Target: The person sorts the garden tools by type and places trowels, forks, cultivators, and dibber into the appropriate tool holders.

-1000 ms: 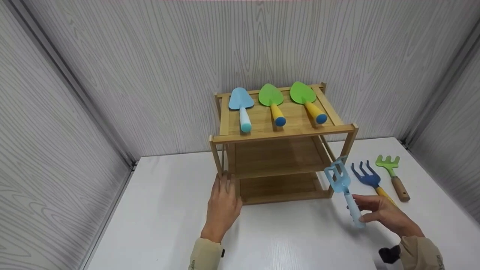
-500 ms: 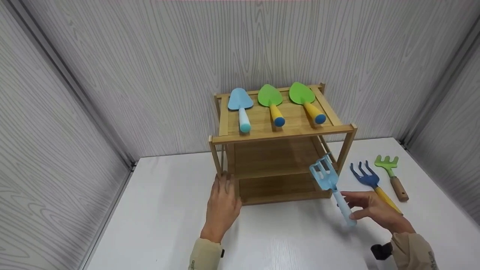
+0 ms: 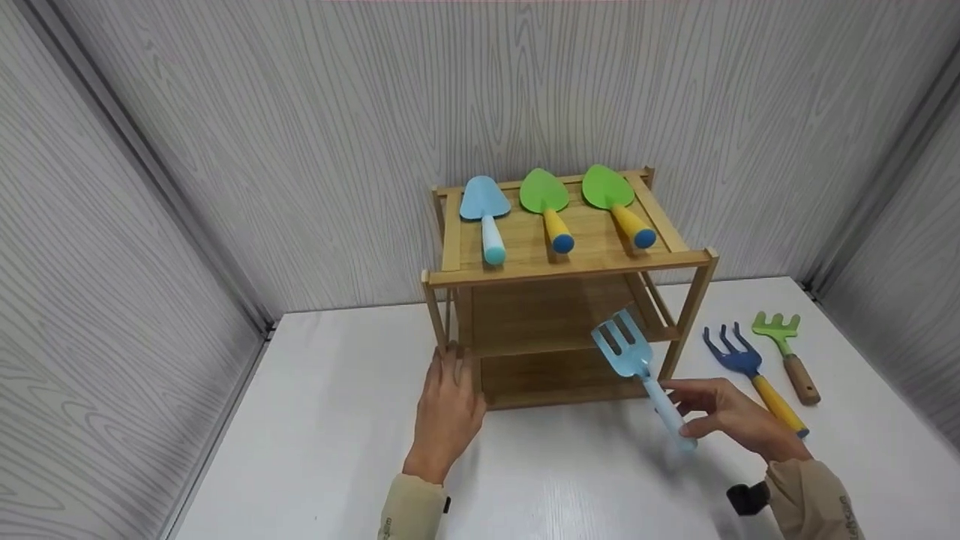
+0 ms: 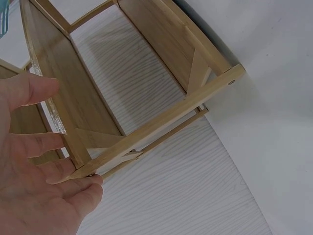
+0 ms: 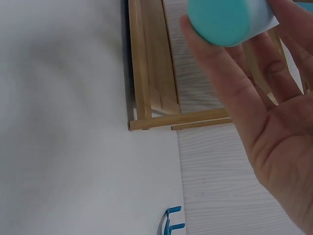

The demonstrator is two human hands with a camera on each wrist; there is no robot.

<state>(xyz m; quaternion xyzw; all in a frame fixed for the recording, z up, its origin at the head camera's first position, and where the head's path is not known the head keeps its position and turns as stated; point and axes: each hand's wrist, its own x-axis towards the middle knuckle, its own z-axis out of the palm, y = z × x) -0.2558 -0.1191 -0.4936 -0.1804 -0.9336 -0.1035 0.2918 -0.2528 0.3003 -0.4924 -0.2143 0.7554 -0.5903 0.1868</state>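
My right hand (image 3: 731,420) pinches the pale blue handle of a light blue garden fork (image 3: 636,363) between thumb and fingers. The fork is tilted, its tines up and to the left, overlapping the right part of the wooden rack's (image 3: 570,271) lower levels in the head view. The handle's turquoise end (image 5: 220,22) faces the right wrist camera. At the rack's left front leg is my left hand (image 3: 448,416), extended fingers touching the wood. From the left wrist view, those fingers (image 4: 41,143) lie against the frame, the thumb apart from them.
On the rack's top lie a light blue trowel (image 3: 484,200) and two green trowels with yellow handles, one in the middle (image 3: 543,192) and one right (image 3: 606,189). A dark blue fork (image 3: 742,362) and a green rake (image 3: 801,379) lie on the white table, right of the rack.
My right hand has carried the light blue fork leftward, from beside the rack's right front leg to in front of its lower levels; its tines' face has turned. The left hand stays put.
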